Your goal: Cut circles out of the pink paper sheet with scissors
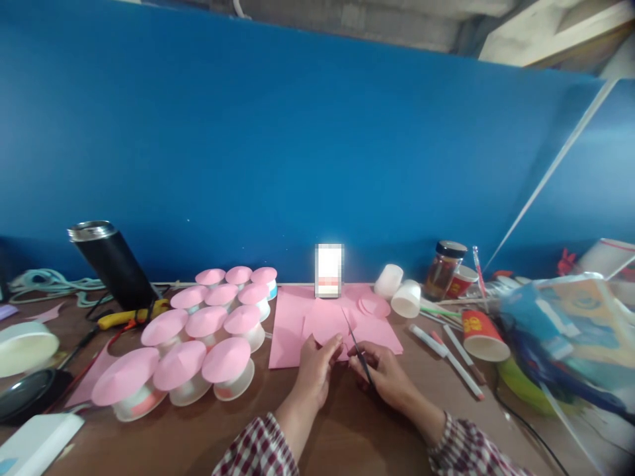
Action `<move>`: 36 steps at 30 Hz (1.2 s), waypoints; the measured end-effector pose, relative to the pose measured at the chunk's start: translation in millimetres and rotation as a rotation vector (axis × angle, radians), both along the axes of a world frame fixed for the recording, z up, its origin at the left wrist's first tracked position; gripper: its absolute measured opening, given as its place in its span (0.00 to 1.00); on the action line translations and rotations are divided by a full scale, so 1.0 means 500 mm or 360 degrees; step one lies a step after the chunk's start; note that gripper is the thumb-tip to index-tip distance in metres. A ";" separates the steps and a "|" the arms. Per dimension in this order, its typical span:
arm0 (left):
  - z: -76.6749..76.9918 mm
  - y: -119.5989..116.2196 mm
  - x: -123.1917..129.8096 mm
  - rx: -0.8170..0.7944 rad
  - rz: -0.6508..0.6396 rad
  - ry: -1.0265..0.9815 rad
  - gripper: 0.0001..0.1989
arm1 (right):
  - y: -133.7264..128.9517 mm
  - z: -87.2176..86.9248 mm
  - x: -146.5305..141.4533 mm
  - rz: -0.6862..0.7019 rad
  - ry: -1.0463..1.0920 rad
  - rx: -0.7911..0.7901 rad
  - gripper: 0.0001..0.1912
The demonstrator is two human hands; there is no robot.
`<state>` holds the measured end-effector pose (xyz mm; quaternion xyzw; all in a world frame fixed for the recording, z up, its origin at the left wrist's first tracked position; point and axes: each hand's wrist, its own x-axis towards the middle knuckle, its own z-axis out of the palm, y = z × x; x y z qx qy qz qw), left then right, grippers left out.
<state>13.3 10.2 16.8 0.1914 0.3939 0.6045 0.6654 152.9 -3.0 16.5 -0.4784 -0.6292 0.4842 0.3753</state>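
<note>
My left hand (318,365) pinches the near edge of a piece of pink paper (325,320). In my right hand (380,371) is a pair of dark scissors (358,344), its blades pointing away from me beside the paper's right edge. Part of the scissors' handles is hidden by my fingers. Beneath the held piece lie larger pink sheets (288,330) on the table. A few cut pink paper circles (374,305) rest on the sheets at the right.
Rows of paper cups topped with pink cones (206,322) stand at left. White cups (407,299), markers (464,373), a red cup (483,336) and a lidded jar (445,270) are at right. A black flask (113,264) leans back left. A blurred upright screen (329,270) faces me.
</note>
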 end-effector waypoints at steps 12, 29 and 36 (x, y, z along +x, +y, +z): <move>-0.001 0.003 0.003 -0.0137 0.0059 0.0092 0.15 | 0.001 -0.003 -0.002 0.0026 -0.0028 0.0045 0.16; 0.007 0.004 0.005 -0.0128 0.0105 -0.0096 0.12 | 0.002 -0.001 0.004 0.0099 -0.0110 0.0073 0.12; 0.012 0.011 -0.005 -0.0127 0.0215 -0.0195 0.08 | 0.004 0.005 0.004 0.0126 -0.0107 -0.0007 0.12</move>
